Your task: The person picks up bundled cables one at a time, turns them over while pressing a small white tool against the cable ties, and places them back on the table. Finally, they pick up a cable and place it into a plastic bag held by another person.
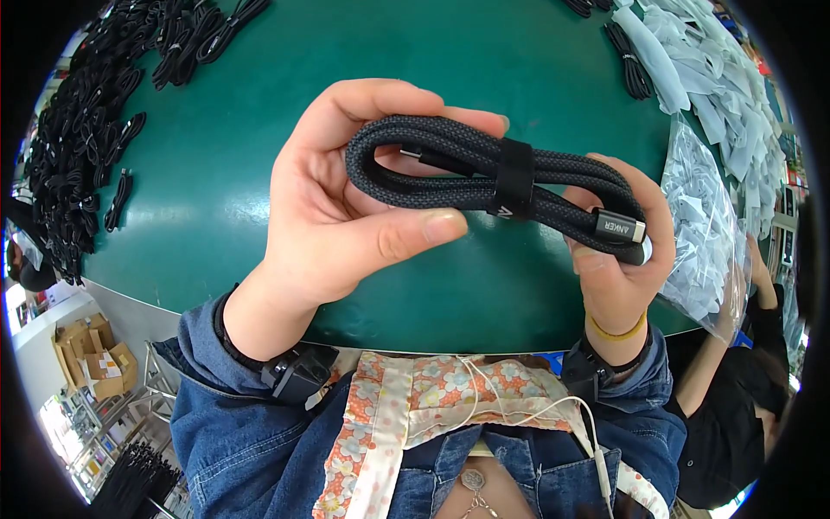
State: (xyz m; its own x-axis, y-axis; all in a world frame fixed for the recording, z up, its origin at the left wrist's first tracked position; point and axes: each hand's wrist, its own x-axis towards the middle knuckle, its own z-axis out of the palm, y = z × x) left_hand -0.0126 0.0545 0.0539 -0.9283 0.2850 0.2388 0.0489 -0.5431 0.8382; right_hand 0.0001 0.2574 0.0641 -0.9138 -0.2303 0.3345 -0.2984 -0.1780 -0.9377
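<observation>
A coiled black braided cable (432,130) is held up in front of me above the green table. A black strap (514,177) wraps round its middle, and a metal-tipped connector (618,227) shows at its right end. Another connector tip lies inside the left loop. My left hand (337,190) grips the left part of the coil, thumb in front and fingers behind. On the other end, my right hand (627,251) has its fingers closed round the coil beside the connector. Something small and white shows near the right fingertips; I cannot tell what it is.
Many coiled black cables (78,164) are heaped along the table's left side. To the right lie a pile of pale translucent pouches (718,78) and a clear plastic bag (700,233) full of them. A person in black (735,406) is at the right. Cardboard boxes (108,368) stand lower left.
</observation>
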